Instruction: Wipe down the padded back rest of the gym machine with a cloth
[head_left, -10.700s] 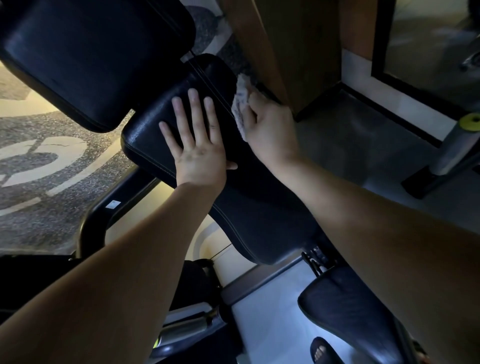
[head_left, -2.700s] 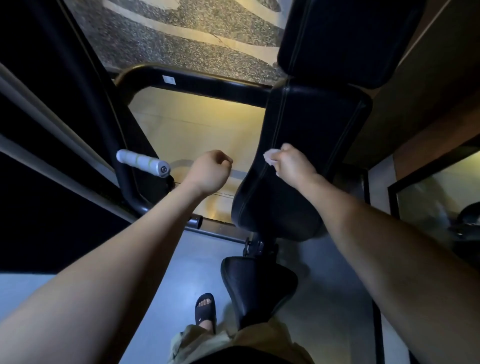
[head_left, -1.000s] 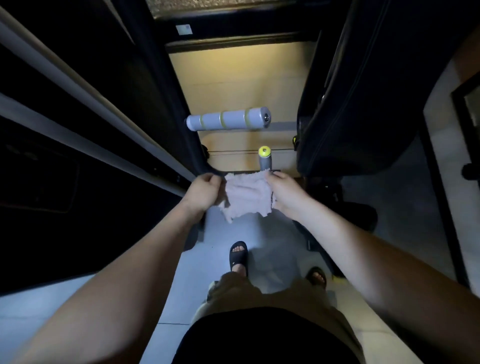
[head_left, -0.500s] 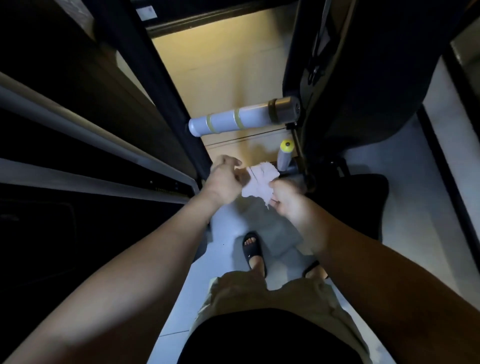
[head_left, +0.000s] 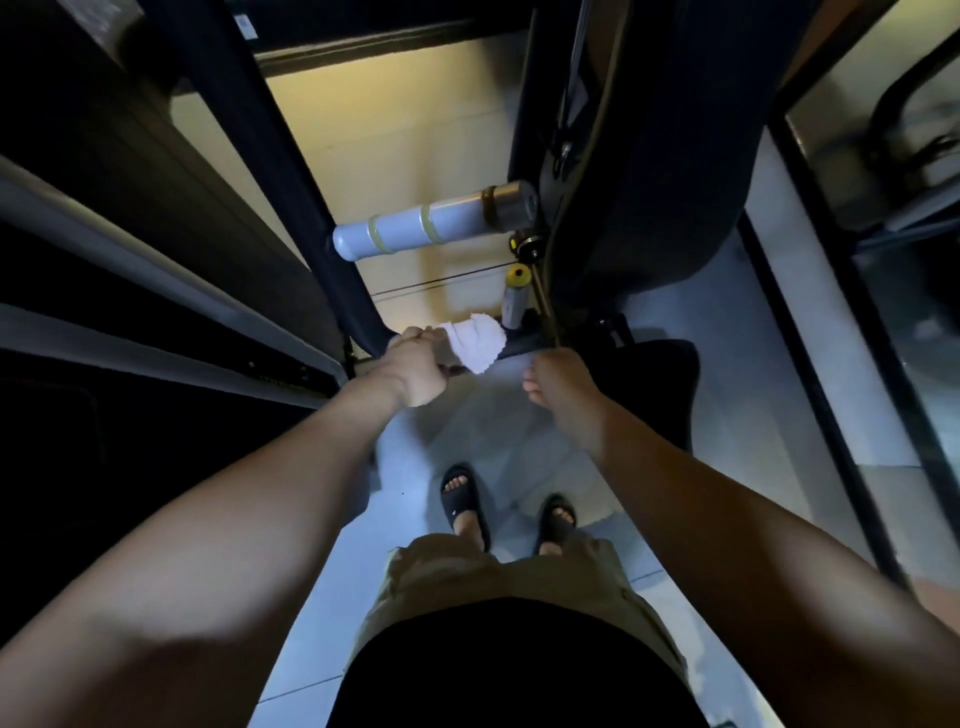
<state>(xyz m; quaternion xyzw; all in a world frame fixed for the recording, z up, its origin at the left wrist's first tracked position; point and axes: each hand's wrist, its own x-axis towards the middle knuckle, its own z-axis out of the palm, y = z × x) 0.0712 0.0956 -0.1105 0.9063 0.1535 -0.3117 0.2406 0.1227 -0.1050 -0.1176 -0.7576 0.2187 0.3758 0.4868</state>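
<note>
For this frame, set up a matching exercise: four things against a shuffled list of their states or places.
Things:
1. cloth
2. right hand
3. grey handle
4. back rest

States or places:
A. holds nothing
B. dark pad at upper right
C. pinched by the left hand
D. sticks out sideways above both hands

Pairs: 1-C; 2-A; 3-D; 4-B

Dim, heavy shadows, wide-angle edge distortion
</note>
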